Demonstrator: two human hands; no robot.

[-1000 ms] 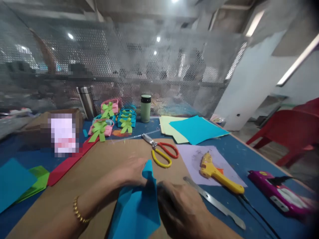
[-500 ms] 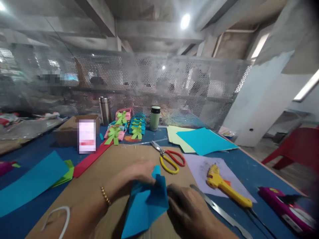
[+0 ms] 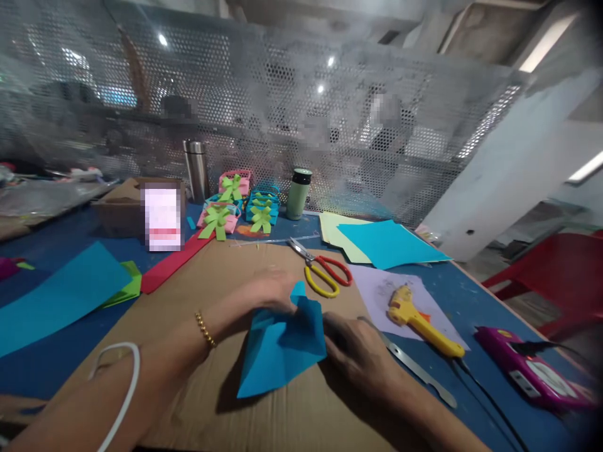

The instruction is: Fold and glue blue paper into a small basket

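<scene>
A sheet of blue paper (image 3: 280, 355), folded into a partly open shape, is between my hands over the brown cardboard. My left hand (image 3: 276, 290) grips its far upper edge, the fingertips partly hidden behind the fold. On the near right side, my right hand (image 3: 351, 345) closes on the paper's right edge with curled fingers. Beyond the paper lie scissors (image 3: 316, 267) with one red and one yellow handle, blades pointing away. A metal blade-like tool (image 3: 419, 367) rests just right of my right hand, partly hidden by it.
A yellow glue gun (image 3: 424, 323) lies on lilac paper (image 3: 367, 285) at right, near a purple power strip (image 3: 527, 370). Small paper baskets with green bows (image 3: 261, 213), a steel flask (image 3: 196, 171), a green bottle (image 3: 298, 194) and a cardboard box (image 3: 117, 210) stand behind.
The view has tilted downward, so the table things sit higher in the picture. Both hands still hold the blue paper, whose position between them is much the same.
</scene>
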